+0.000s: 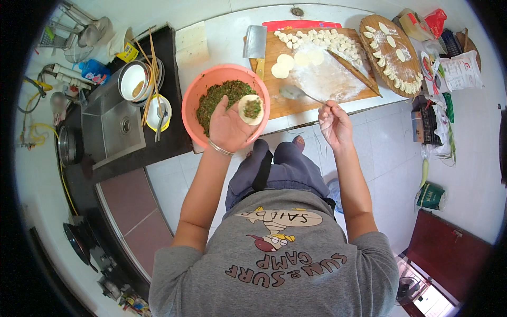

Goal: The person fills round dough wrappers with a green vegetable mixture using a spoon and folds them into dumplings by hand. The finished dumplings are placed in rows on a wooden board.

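My left hand [226, 128] is over the near side of a pink basin [188, 117], palm up. A round dumpling wrapper [256, 119] lies on its fingers, with a dab of green filling [252, 109] in the middle. More chopped green filling [211, 100] fills the basin's bottom. My right hand [336, 124] grips the handle end of a metal spoon [291, 92], whose bowl points left above the floured wooden board [282, 107]. On that board are several flat wrappers [282, 64], a heap of small dough pieces [327, 39] and a wooden rolling pin [351, 71].
Behind the basin lies a cleaver [255, 42]. A round wooden board [369, 24] with several folded dumplings [393, 74] stands at the right. Left of the basin are stacked bowls [133, 80] with chopsticks [153, 58], then a metal sink [113, 134]. Bags [462, 71] crowd the far right.
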The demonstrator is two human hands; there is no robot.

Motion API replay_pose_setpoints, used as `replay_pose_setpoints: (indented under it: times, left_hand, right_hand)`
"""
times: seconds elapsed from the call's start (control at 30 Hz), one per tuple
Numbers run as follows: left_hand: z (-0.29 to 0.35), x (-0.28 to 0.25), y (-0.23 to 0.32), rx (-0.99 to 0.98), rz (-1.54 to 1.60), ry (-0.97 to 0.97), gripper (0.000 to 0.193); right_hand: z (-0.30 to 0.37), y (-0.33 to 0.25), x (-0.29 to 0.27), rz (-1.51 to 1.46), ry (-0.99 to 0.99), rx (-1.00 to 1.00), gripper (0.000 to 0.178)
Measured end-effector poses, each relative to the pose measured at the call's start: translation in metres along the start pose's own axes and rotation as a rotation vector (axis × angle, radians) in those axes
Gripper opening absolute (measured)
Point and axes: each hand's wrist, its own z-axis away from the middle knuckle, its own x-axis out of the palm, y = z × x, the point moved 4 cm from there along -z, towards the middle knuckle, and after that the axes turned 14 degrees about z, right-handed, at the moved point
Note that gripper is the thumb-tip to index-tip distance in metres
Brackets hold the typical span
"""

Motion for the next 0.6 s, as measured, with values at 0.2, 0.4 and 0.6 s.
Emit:
replay_pose_setpoints:
  times: [0.2, 0.4, 0.6]
  left_hand:
    - [0.048, -0.043, 0.060, 0.278, -0.151, 0.165, 0.056]
    - [0.083, -0.072, 0.080, 0.397, -0.134, 0.222, 0.053]
    - [0.093, -0.090, 0.078, 0.407, -0.111, 0.300, 0.057]
  right_hand:
    - [-0.022, 0.065, 0.022, 0.799, 0.028, 0.025, 0.019]
    - [-0.017, 0.129, 0.059, 1.600, -0.397, -0.467, 0.016]
    - [-0.008, 0.146, 0.060, 1.698, -0.536, -0.567, 0.014]
